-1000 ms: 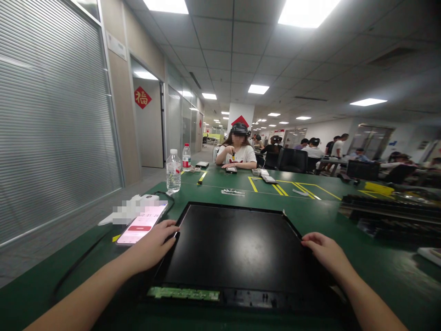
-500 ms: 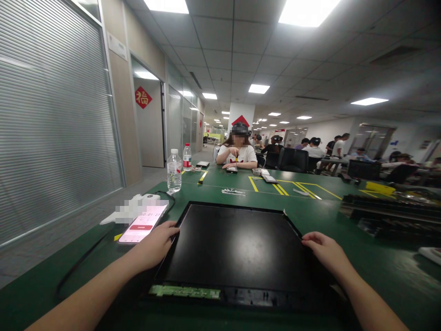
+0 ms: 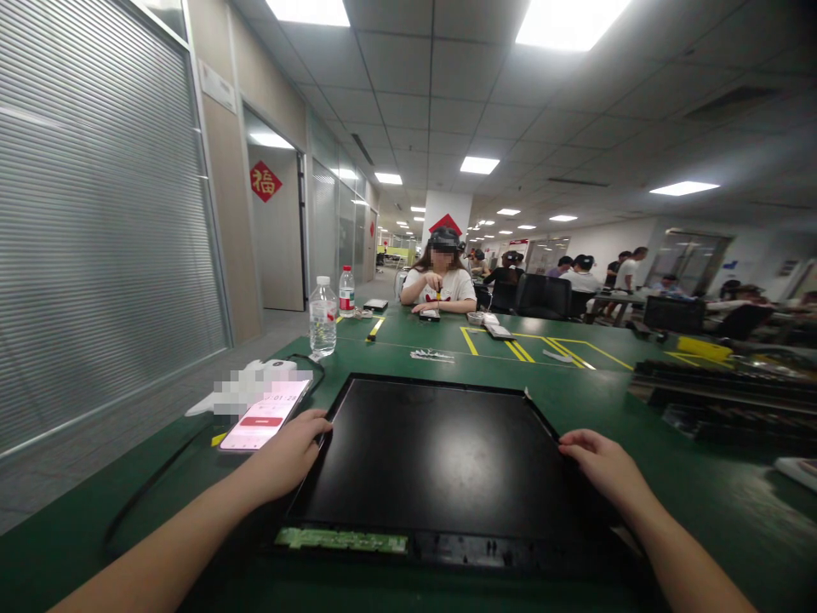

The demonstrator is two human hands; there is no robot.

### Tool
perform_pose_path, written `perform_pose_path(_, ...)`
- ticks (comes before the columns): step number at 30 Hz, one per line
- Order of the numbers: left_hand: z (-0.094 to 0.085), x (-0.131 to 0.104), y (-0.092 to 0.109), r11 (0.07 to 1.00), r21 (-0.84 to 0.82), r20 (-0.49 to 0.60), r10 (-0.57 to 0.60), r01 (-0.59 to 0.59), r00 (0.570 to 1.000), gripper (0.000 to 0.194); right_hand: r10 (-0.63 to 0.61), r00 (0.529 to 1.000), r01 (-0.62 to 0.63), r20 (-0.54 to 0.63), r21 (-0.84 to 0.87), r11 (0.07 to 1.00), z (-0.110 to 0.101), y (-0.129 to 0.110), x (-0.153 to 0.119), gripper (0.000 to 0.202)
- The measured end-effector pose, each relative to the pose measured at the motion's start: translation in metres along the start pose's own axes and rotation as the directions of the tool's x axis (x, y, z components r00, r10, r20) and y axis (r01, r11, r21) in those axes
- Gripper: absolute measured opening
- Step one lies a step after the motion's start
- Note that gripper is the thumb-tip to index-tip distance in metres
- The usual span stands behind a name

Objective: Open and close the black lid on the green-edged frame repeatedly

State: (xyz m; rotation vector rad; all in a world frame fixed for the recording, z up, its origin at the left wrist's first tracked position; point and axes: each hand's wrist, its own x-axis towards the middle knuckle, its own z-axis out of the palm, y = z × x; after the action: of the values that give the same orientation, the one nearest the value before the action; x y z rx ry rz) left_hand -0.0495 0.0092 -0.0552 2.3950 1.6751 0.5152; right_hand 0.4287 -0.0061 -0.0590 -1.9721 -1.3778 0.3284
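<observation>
A flat black screen panel [image 3: 440, 460] lies in front of me with its dark face up. A green circuit strip [image 3: 343, 541] runs along the left part of its near edge. My left hand [image 3: 297, 449] grips the panel's left edge, fingers pressed together at the rim. On the opposite side, my right hand [image 3: 597, 460] pinches the right edge. A phone [image 3: 265, 419] with a lit pink screen rests just left of my left hand.
The green table [image 3: 695, 502] bears two water bottles, the nearer one [image 3: 322, 319] beyond the phone. A black cable curves at left. Dark stacked parts [image 3: 715, 396] lie at right. Across the table a person [image 3: 440, 285] works on a small device.
The timer on the phone's screen has moved on by a second. Both hands and the panel have stayed in place.
</observation>
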Motion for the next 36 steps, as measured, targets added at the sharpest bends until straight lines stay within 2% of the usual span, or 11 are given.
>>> perform_pose_path(7,0.001,0.0,0.003,1.0,0.007,-0.005,-0.024,0.024,1.0,0.041,-0.007,0.998,0.002,0.062,0.082,0.997,0.003,0.009,0.006,0.019)
perform_pose_path(12,-0.001,-0.001,0.006,0.999,0.021,0.008,-0.05,0.05,0.999,0.041,-0.001,0.998,0.001,0.066,0.006,1.0,0.003,0.007,0.004,0.031)
perform_pose_path(19,0.0,0.002,0.007,0.995,0.012,-0.001,-0.096,0.096,0.995,0.043,-0.03,0.996,0.027,0.086,0.037,0.999,0.004,0.013,0.008,0.034)
perform_pose_path(27,-0.003,0.001,0.009,0.994,-0.066,-0.043,-0.085,0.082,0.995,0.04,-0.055,0.996,0.049,0.065,0.089,0.995,0.003,0.015,0.009,0.015)
perform_pose_path(31,-0.001,0.004,0.008,0.996,-0.056,-0.069,-0.071,0.067,0.995,0.038,-0.013,1.0,0.012,0.021,0.07,0.997,-0.006,0.011,0.008,0.016)
perform_pose_path(36,-0.002,0.003,0.008,0.991,-0.084,-0.044,-0.105,0.101,0.993,0.044,0.032,0.998,-0.031,-0.045,0.017,0.999,-0.009,0.018,0.013,0.016)
